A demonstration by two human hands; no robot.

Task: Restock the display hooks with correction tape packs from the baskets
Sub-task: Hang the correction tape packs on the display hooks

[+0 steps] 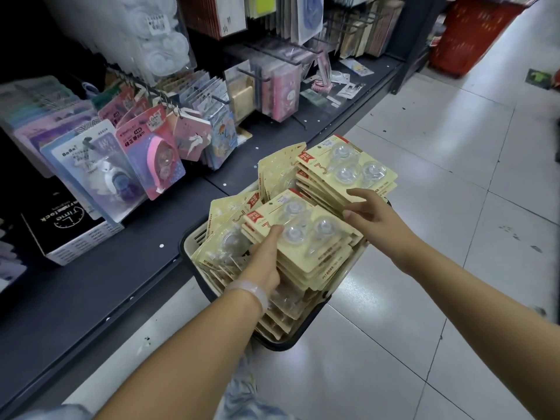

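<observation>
Readable on the black box (pixel 65 227) at left of the frame, lying on the shelf: "Time lock" in white script, seen upside down, beside a drawn clock face. On the pink-and-purple hanging pack (pixel 151 156) at centre left: "24m" after some Chinese characters, white on a dark strip. On the blue-edged pack (pixel 91 165) just left of it: a brand line looking like "BoBo", not certain. On the top cream pack (pixel 300 234) in the near stack at frame centre: a large outlined "3" beside a red tag with illegible characters. Same "3" on the top pack of the far stack (pixel 348 168). Small print elsewhere too blurred to read.
</observation>
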